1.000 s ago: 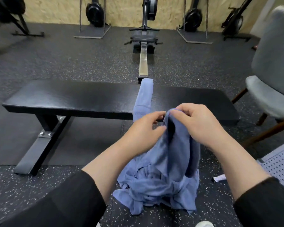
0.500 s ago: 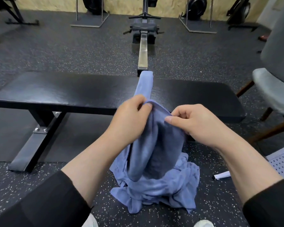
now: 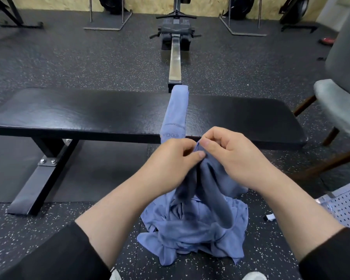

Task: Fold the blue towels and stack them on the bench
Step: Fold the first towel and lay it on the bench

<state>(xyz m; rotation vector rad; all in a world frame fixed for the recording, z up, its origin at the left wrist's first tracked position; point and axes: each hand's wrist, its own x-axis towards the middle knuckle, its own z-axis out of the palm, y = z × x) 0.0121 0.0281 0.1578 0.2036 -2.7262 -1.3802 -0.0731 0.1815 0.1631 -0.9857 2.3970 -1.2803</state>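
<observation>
Towels: we count one long blue towel (image 3: 176,110) draped across the bench, plus a crumpled blue heap (image 3: 192,229) on the floor in front of us; we cannot tell how many towels make up the heap.
Hands: two, both ours, raised side by side just in front of the bench's near edge.
Left hand (image 3: 170,158): thumb and fingers pinch the top edge of a blue towel lifted out of the heap.
Right hand (image 3: 226,150): fingers curled, pinching the same edge right beside the left thumb.
Bench (image 3: 69,116): one, black and padded, running left to right, with a black steel foot (image 3: 38,178) at its left end.
Around us: a rowing machine (image 3: 175,37) with its rail pointing at the bench's far side, a grey chair (image 3: 339,102) to the right, and a perforated white panel (image 3: 348,209) at the right edge.
In the way: our hands and forearms cover the near end of the draped towel and part of the heap.
Look of the towels: soft, wrinkled, slate blue; the draped one lies as a narrow strip with faint printed lettering near its near end.
</observation>
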